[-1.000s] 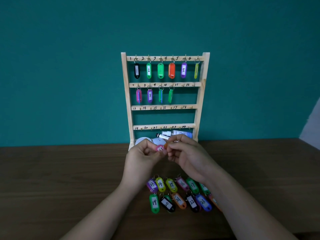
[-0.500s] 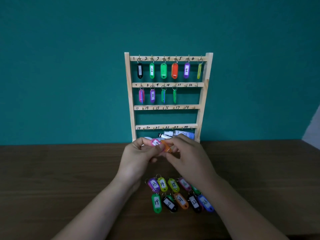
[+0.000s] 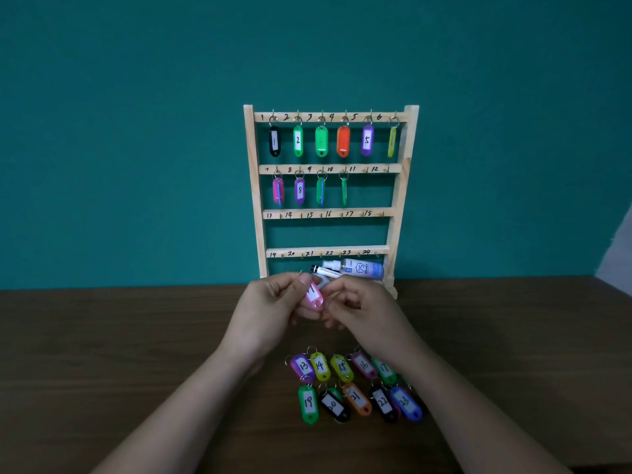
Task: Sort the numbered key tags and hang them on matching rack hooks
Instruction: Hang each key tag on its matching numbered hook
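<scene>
Ten tags already hang on the wooden rack; the pink tag is in front of its base, above the table. It looks light, stiff and slick, best taken by its flat sides, leaving the ring free. Left hand pinches it between thumb and fingers; right hand is curled close, fingertips touching its edge.

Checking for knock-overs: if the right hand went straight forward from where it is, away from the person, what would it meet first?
Probably the marker pen and spray bottle lying at the rack's foot, just beyond the right hand; depth is unclear.
</scene>
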Tool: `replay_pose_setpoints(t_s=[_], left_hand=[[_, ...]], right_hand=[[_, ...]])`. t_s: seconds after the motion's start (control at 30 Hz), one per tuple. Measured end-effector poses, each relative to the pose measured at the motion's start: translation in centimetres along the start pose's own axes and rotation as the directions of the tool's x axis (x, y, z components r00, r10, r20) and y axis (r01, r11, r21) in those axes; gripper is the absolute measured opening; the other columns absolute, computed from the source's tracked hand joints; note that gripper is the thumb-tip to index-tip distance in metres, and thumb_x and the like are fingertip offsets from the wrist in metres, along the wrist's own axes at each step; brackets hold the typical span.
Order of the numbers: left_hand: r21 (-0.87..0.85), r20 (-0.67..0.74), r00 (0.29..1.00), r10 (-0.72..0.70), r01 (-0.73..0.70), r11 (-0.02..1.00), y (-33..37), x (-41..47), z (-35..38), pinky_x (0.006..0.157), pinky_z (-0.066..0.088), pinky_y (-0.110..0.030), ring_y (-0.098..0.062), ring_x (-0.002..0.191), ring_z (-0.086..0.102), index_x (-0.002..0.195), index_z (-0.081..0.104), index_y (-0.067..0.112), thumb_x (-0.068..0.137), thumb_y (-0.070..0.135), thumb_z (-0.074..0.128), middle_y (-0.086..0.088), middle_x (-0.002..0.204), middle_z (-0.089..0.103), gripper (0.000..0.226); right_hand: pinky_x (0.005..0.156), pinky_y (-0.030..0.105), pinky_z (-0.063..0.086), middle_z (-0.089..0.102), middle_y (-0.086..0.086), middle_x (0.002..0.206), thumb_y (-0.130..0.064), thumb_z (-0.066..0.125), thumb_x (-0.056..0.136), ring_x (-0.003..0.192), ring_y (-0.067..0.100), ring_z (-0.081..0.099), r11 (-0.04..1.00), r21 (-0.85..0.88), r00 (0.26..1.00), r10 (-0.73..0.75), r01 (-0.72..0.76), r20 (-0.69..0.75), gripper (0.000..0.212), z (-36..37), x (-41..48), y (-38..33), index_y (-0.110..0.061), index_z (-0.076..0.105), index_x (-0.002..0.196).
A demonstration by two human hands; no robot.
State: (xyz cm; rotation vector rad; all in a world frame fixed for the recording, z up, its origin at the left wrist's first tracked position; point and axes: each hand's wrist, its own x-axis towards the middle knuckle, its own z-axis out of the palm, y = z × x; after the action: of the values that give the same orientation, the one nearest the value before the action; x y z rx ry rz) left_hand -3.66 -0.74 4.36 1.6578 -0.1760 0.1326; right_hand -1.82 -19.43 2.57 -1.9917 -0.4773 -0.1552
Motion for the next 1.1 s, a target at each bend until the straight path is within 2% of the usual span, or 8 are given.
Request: replay_pose_setpoints(t_s=[0.17,0.33,0.43,0.57,0.7,0.87,0.97,1.1], left_hand=[[0.051,-0.023,0.999,0.023,-0.022,0.998,0.1,-0.2,0.0,0.059,0.045,-0.009,-0.006,0.066,0.068,0.096,0.081,0.010,0.106,0.029,0.059,-0.007,0.077,0.078,0.031],[0.027,-0.049,0.999,0.016,-0.015,1.000,0.4,-0.1,-0.2,0.061,0.044,-0.013,-0.005,0.068,0.063,0.096,0.084,0.016,0.104,0.034,0.062,-0.005,0.077,0.076,0.029],[0.014,-0.060,0.998,-0.017,0.017,1.000,0.7,0.2,-0.6,0.063,0.044,-0.023,-0.009,0.070,0.062,0.095,0.085,0.020,0.099,0.040,0.067,-0.008,0.079,0.075,0.028],[0.077,-0.035,0.999,0.000,0.003,0.997,1.3,0.3,-0.8,0.064,0.045,-0.021,-0.006,0.071,0.064,0.093,0.085,0.022,0.097,0.042,0.069,-0.011,0.084,0.078,0.026],[0.123,-0.034,0.999,0.010,-0.006,0.992,2.1,1.6,-0.9,0.070,0.046,-0.024,-0.006,0.072,0.065,0.090,0.086,0.024,0.094,0.038,0.076,-0.012,0.086,0.078,0.018],[0.256,0.038,0.999,0.024,-0.033,0.966,3.4,3.8,0.2,0.070,0.049,-0.025,-0.008,0.065,0.060,0.085,0.084,0.022,0.092,0.036,0.080,0.000,0.083,0.079,0.016],[0.296,0.043,0.997,0.059,-0.070,0.953,4.4,5.2,1.2,0.067,0.051,-0.026,-0.009,0.061,0.058,0.083,0.084,0.022,0.090,0.035,0.083,0.006,0.083,0.080,0.014],[0.281,0.033,0.993,0.112,-0.117,0.952,6.0,6.8,2.4,0.058,0.046,-0.021,-0.008,0.055,0.054,0.083,0.083,0.018,0.092,0.031,0.081,0.001,0.075,0.078,0.016]], right_hand=[[0.077,0.038,0.058,0.081,0.001,0.096,-0.017,0.064,0.104,0.084,0.018,0.078,0.977,0.168,0.991,0.127,-0.134,0.046,0.007,-0.1,0.0,-0.3,-0.016,0.068,0.109],[0.079,0.039,0.055,0.082,0.001,0.101,-0.010,0.062,0.104,0.089,0.022,0.079,0.954,0.275,0.993,0.120,-0.116,0.000,0.022,-0.9,0.2,-0.4,-0.023,0.074,0.117],[0.087,0.040,0.058,0.082,0.004,0.100,-0.012,0.066,0.102,0.093,0.023,0.079,0.933,0.343,0.990,0.133,-0.109,-0.049,0.016,-1.4,0.5,-0.3,-0.019,0.077,0.113],[0.100,0.051,0.059,0.082,0.003,0.106,-0.023,0.074,0.099,0.102,0.023,0.078,0.933,0.351,0.989,0.117,-0.078,-0.090,0.011,-2.1,1.6,-0.1,-0.020,0.079,0.109],[0.087,0.039,0.062,0.082,-0.008,0.100,-0.020,0.070,0.102,0.091,0.009,0.078,0.984,0.179,0.972,0.061,-0.020,-0.228,0.010,-4.3,4.1,-1.4,-0.020,0.071,0.111],[0.086,0.044,0.063,0.081,-0.009,0.094,-0.021,0.070,0.102,0.087,0.008,0.077,0.996,-0.013,0.892,-0.089,0.093,-0.444,0.009,-8.1,9.3,-2.9,-0.017,0.070,0.110],[0.085,0.037,0.061,0.080,-0.009,0.087,-0.020,0.071,0.101,0.082,0.007,0.075,0.978,-0.162,0.841,-0.196,0.131,-0.504,0.008,-9.8,12.0,-3.7,-0.016,0.071,0.108],[0.081,0.034,0.059,0.076,-0.011,0.081,-0.021,0.073,0.099,0.078,0.011,0.071,0.922,-0.354,0.805,-0.326,0.155,-0.497,0.004,-10.6,14.2,-4.1,-0.020,0.071,0.102]])
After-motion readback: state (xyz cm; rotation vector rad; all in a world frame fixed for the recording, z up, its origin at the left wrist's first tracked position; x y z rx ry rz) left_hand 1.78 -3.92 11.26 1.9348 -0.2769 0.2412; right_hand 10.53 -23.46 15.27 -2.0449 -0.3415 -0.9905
